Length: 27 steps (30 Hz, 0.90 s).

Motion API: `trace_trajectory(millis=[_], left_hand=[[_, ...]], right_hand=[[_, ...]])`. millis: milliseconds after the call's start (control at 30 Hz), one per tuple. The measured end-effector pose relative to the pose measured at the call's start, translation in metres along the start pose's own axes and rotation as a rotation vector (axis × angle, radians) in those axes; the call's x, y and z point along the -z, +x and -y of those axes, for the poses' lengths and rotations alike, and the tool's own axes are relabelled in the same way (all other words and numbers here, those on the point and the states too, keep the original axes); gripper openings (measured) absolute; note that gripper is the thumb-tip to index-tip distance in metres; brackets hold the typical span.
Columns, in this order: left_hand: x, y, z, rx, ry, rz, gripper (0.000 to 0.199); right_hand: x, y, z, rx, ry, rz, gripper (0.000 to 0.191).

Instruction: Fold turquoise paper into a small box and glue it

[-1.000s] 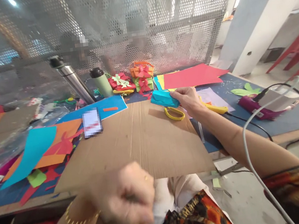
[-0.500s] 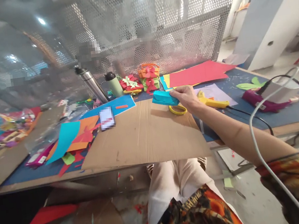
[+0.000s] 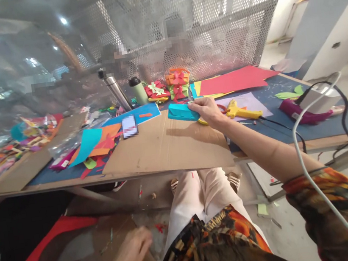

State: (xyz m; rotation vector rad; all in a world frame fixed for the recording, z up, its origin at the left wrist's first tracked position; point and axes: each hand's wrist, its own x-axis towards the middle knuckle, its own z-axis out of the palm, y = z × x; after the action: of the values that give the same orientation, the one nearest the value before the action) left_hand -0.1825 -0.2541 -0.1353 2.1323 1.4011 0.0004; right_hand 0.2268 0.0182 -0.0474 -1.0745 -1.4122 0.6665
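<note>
My right hand [image 3: 207, 110] reaches over the table and pinches one end of a folded turquoise paper box [image 3: 180, 111]. The box is held above the brown cardboard sheet [image 3: 159, 145], casting a shadow on it. Just behind this hand lie scissors with yellow handles [image 3: 203, 122], partly covered by it. A yellow glue gun [image 3: 244, 112] rests to its right on lilac paper. My left hand [image 3: 137, 245] is low at the left of my legs, below the table edge, smeared by motion. Nothing is visible in it, and its fingers are not clear.
A phone [image 3: 129, 126] lies by orange and turquoise paper [image 3: 90, 143] on the left. Behind stand a steel flask [image 3: 116, 91], a green bottle [image 3: 138, 91] and small paper gift boxes [image 3: 178, 83]. Red paper [image 3: 238, 81] lies at the back right. A white cable [image 3: 303, 160] hangs before my right arm.
My left hand has come into view at the lower left. The turquoise box, still in my right hand, appears slightly further left, while the whole view has shifted a little.
</note>
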Motion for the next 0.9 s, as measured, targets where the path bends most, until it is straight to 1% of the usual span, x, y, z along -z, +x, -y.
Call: trace_trajectory(millis=[33, 67, 133, 167, 200, 233, 267, 300, 367, 400, 433, 500, 567, 633, 700, 833, 900], left_hand=[[0.008, 0.024, -0.020, -0.099, 0.004, -0.100, 0.028], [0.017, 0.048, -0.042, -0.232, 0.016, -0.227, 0.029], [0.041, 0.093, -0.088, -0.546, 0.067, -0.521, 0.027], [0.054, 0.115, -0.109, -0.651, 0.111, -0.673, 0.025], [0.066, 0.135, -0.128, -0.725, 0.162, -0.811, 0.024], [0.076, 0.155, -0.143, -0.762, 0.203, -0.926, 0.021], [0.085, 0.175, -0.155, -0.763, 0.238, -1.009, 0.018], [0.092, 0.195, -0.164, -0.755, 0.280, -1.068, 0.017], [0.101, 0.230, -0.172, -0.710, 0.383, -1.148, 0.018], [0.104, 0.244, -0.174, -0.688, 0.427, -1.163, 0.017], [0.105, 0.256, -0.174, -0.667, 0.464, -1.166, 0.017], [0.107, 0.271, -0.173, -0.625, 0.524, -1.177, 0.017], [0.108, 0.278, -0.172, -0.618, 0.575, -1.210, 0.015], [0.109, 0.281, -0.172, -0.649, 0.612, -1.258, 0.013], [0.110, 0.283, -0.171, -0.692, 0.633, -1.294, 0.014], [0.110, 0.287, -0.171, -0.771, 0.645, -1.288, 0.028], [0.109, 0.284, -0.171, -0.805, 0.583, -1.270, 0.029]], right_hand=[[0.000, 0.000, 0.001, 0.006, 0.002, 0.002, 0.042], [0.000, 0.000, 0.002, 0.011, 0.005, 0.002, 0.042], [0.001, 0.000, 0.003, 0.020, 0.013, -0.005, 0.041], [0.002, 0.001, 0.003, 0.024, 0.019, -0.010, 0.041], [0.003, 0.002, 0.002, 0.028, 0.024, -0.015, 0.041], [0.004, 0.003, 0.002, 0.031, 0.030, -0.018, 0.041], [0.005, 0.003, 0.002, 0.034, 0.035, -0.020, 0.041], [0.005, 0.004, 0.002, 0.036, 0.040, -0.019, 0.041], [0.004, 0.004, 0.002, 0.040, 0.052, -0.009, 0.041], [0.004, 0.005, 0.003, 0.043, 0.060, -0.002, 0.041], [0.003, 0.004, 0.003, 0.046, 0.068, 0.004, 0.042], [0.001, 0.004, 0.004, 0.053, 0.086, 0.016, 0.043], [0.000, 0.003, 0.005, 0.057, 0.099, 0.029, 0.043], [-0.001, 0.002, 0.007, 0.057, 0.107, 0.043, 0.046], [-0.002, 0.001, 0.007, 0.054, 0.109, 0.053, 0.049], [-0.002, 0.000, 0.008, 0.052, 0.102, 0.056, 0.052], [-0.002, 0.000, 0.008, 0.051, 0.095, 0.057, 0.054]])
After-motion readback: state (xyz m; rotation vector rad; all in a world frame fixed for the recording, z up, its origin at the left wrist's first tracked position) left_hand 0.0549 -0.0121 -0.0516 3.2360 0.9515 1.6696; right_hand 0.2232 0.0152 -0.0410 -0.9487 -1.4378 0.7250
